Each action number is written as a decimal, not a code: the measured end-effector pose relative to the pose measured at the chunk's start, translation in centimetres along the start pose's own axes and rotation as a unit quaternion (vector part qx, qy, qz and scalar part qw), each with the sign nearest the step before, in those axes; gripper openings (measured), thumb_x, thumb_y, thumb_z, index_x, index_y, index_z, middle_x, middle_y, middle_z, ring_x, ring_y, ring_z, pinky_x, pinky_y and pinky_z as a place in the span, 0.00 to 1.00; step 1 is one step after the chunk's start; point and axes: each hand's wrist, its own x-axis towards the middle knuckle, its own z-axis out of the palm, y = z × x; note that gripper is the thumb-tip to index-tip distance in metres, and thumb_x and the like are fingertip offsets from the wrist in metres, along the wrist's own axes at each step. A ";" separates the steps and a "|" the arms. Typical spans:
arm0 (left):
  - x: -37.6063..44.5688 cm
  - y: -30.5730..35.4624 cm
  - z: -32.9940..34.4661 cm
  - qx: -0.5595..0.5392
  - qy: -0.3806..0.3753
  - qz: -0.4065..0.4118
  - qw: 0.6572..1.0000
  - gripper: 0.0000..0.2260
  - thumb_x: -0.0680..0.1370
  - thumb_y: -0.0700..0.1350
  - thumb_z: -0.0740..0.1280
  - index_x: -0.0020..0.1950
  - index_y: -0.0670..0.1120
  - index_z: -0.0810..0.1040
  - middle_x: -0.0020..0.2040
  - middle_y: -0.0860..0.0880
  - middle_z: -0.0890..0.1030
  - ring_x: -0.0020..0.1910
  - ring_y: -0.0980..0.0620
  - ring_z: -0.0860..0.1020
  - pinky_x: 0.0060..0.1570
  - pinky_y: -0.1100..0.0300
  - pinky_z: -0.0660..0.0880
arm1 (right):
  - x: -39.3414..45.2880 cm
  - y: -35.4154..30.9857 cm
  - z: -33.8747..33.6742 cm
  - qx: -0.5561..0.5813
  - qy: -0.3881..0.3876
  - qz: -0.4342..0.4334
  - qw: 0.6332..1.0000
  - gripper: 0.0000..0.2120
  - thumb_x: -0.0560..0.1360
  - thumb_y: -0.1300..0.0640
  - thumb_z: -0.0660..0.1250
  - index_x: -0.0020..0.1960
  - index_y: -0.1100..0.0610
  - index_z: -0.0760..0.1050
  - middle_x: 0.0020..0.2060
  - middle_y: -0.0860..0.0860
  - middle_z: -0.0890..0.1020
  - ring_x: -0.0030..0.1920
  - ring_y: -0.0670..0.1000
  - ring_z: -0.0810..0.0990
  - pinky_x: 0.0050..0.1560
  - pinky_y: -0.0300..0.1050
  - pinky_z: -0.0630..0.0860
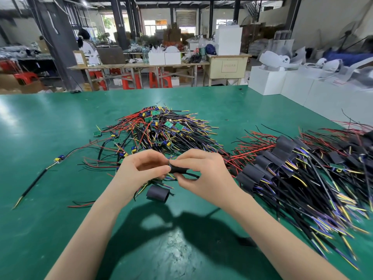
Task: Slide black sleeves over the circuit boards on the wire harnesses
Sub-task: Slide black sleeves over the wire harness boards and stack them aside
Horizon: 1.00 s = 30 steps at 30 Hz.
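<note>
Above the green table [60,138], the right hand [203,176] is pinching a sleeve [179,170] while the left hand [141,170] is gripping the harness [161,177], whose board, unseen, may be snagging the sleeve's mouth.

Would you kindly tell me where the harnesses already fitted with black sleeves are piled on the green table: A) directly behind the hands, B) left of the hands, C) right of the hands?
C: the sleeved harnesses lie right of both hands, while bare green circuit boards sit behind them.

No text or label here is sharp enough to read.
</note>
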 end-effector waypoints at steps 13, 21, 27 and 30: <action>0.2 0.2 -0.4 -0.056 0.074 -0.028 0.995 0.14 0.74 0.50 0.68 0.53 0.43 0.82 0.49 0.44 0.84 0.49 0.48 0.80 0.49 0.56 0.80 | -0.4 1.2 -9.9 -0.224 0.070 0.048 0.971 0.08 0.67 0.64 0.75 0.46 0.58 0.84 0.41 0.52 0.82 0.41 0.54 0.81 0.44 0.48 0.79; 1.0 -2.5 -1.4 0.142 0.157 -0.078 0.974 0.07 0.76 0.37 0.69 0.44 0.48 0.83 0.43 0.50 0.85 0.42 0.55 0.81 0.39 0.65 0.76 | -5.8 6.8 -12.7 -0.366 -0.050 0.197 0.908 0.09 0.63 0.61 0.79 0.43 0.59 0.85 0.39 0.54 0.83 0.48 0.63 0.75 0.46 0.58 0.75; 0.9 -3.3 -2.2 0.288 0.199 -0.009 0.937 0.09 0.73 0.35 0.72 0.42 0.49 0.83 0.42 0.54 0.84 0.39 0.58 0.80 0.46 0.68 0.72 | -1.2 6.4 -10.0 -0.305 -0.009 0.185 0.934 0.05 0.68 0.56 0.75 0.43 0.56 0.85 0.42 0.54 0.83 0.48 0.61 0.76 0.49 0.56 0.74; 0.8 -3.7 -2.4 0.398 0.202 0.025 0.895 0.08 0.72 0.34 0.72 0.46 0.45 0.83 0.44 0.51 0.84 0.43 0.53 0.78 0.49 0.70 0.70 | 1.8 8.3 -7.5 -0.302 -0.099 0.226 0.921 0.07 0.74 0.55 0.68 0.48 0.55 0.84 0.46 0.55 0.82 0.50 0.59 0.77 0.53 0.52 0.74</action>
